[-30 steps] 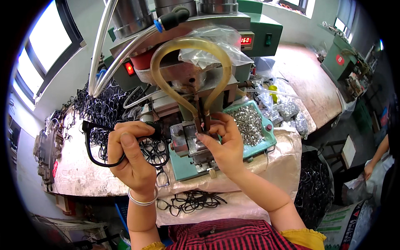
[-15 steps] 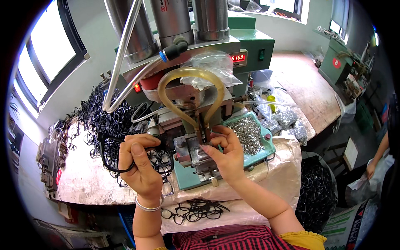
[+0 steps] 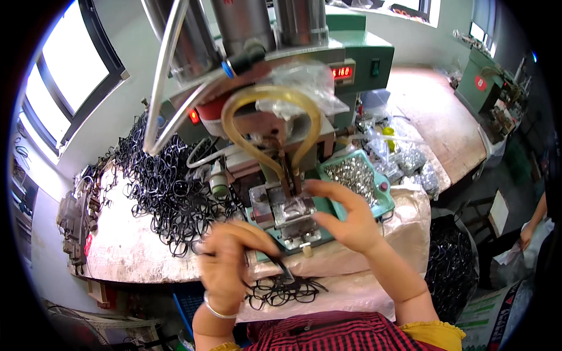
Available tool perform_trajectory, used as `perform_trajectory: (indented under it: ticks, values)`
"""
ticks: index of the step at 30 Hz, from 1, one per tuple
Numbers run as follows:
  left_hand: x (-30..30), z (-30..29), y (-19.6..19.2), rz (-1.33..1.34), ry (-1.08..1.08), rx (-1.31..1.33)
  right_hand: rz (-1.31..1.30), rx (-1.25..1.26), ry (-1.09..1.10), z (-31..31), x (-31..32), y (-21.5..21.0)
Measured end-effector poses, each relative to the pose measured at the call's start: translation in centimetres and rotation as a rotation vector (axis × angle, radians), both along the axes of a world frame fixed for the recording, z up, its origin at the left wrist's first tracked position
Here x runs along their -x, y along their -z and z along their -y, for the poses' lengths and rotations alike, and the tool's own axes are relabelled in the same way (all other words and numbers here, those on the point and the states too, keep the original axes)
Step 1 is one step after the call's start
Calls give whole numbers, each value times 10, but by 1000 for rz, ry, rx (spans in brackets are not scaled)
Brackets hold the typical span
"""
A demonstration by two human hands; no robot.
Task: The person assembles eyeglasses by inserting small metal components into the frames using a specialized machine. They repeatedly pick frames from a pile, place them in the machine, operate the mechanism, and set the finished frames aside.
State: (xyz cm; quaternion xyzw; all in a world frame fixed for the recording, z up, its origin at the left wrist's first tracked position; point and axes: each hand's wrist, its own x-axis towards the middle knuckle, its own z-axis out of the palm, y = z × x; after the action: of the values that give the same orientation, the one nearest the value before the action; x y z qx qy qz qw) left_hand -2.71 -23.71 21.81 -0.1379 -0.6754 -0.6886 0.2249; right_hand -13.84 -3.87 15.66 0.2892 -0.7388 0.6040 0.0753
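My left hand, smeared by motion, is closed on a black eyeglass frame, a dark piece of which sticks out beyond the fingers. It hovers in front of the press, over the near edge of the bench. To the right of the metal fixture, my right hand has thumb and fingers apart and nothing visible between them. Above the fixture, a looped amber tube runs down into the press. A teal tray of small shiny metal parts stands beyond my right hand.
A large heap of black eyeglass frames covers the left of the bench. Several more frames lie on a lower surface near my lap. Plastic bags are piled at the right. Another person's hand shows at the far right.
My left hand has moved down and right with the eyeglass frame, now in front of the fixture. My right hand has drawn back from the fixture, its fingers spreading. The view has shifted slightly.
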Motion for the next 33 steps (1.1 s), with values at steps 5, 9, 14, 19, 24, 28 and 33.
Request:
perform_trajectory:
  ticks: [5,9,14,19,24,28,33]
  values:
    - [0,-42,43,760,418,-742,-274,-530,592,-55,36,69]
    - [14,-50,47,773,399,-912,-217,-345,601,-60,44,74]
    - [17,-56,60,735,447,-975,-87,-328,687,-55,51,72]
    - [17,-49,69,695,491,-958,-334,-546,562,-17,66,63]
    - [-5,-36,87,678,370,-969,-413,-682,552,-18,74,90]
    - [-66,8,123,635,-113,-655,-122,-178,604,-66,47,104]
    - [-61,81,92,216,-691,-75,-308,-604,586,-37,42,89]
